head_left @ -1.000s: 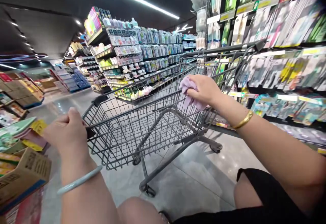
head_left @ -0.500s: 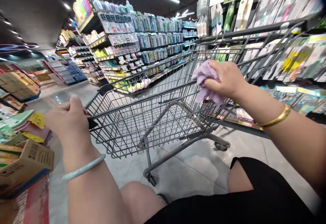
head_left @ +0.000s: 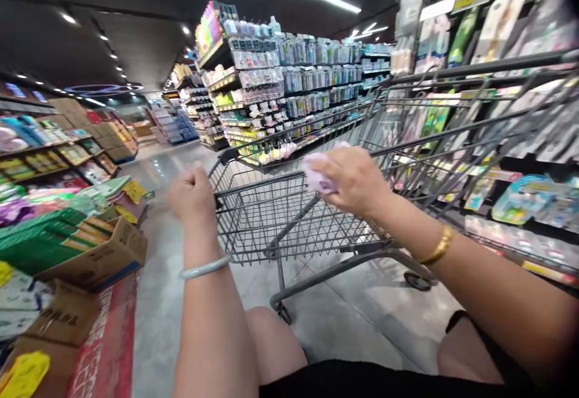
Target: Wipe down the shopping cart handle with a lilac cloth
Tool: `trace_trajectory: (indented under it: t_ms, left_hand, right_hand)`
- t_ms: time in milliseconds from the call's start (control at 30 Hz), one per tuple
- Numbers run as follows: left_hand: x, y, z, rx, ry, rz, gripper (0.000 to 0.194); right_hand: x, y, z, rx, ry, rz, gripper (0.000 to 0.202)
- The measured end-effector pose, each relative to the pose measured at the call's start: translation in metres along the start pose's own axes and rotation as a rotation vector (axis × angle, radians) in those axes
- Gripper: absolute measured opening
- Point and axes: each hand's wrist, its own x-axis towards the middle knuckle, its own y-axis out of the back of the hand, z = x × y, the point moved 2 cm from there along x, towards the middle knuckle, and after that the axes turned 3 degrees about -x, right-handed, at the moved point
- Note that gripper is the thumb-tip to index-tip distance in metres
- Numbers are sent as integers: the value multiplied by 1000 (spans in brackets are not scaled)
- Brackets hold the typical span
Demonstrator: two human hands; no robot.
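A grey wire shopping cart (head_left: 253,220) stands side-on before me on the tiled floor. My left hand (head_left: 192,196), with a pale bangle at the wrist, is closed in a fist around the cart's left end, at the dark rim corner; motion smears its outer edge. Bunched in my closed right hand (head_left: 355,181) is a light purple cloth (head_left: 319,172), pressed against the cart's near top rim. A gold bangle circles that wrist. The cloth hides the rim beneath it, and my right hand covers part of the basket.
Hanging goods fill a shelf rack (head_left: 511,126) close on the right. Stocked shelves (head_left: 312,78) stand beyond the cart. At left, cardboard boxes (head_left: 102,256) of goods line a red floor strip (head_left: 106,337). One cart wheel (head_left: 417,280) shows low at right.
My right hand has slid the cloth leftward along the cart's rim, closer to my left hand. My left hand stays at the cart's end. The view has swung left.
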Motion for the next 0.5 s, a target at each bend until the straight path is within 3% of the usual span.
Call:
trace_trajectory:
  t_ms: [67,167,267,333,500]
  left_hand:
    - [-7,-1,5,70,-15,49,48]
    - [-21,-5,22,182,-162,52,50]
    - [-31,-11,38,196,-293,-15,52]
    - [-34,-14,41,178,-309,-51,53]
    - [-34,-20,37,125,-340,-65,53]
  right_hand:
    - [-2,-6,-1,5,-134,36,47]
    - [13,-26,-36,10,-210,54,45]
    - [28,-59,-83,-7,-9,64,40]
    - [22,-82,-98,-17,87,80,41]
    - [-38,-118,-102,80,427,0,36]
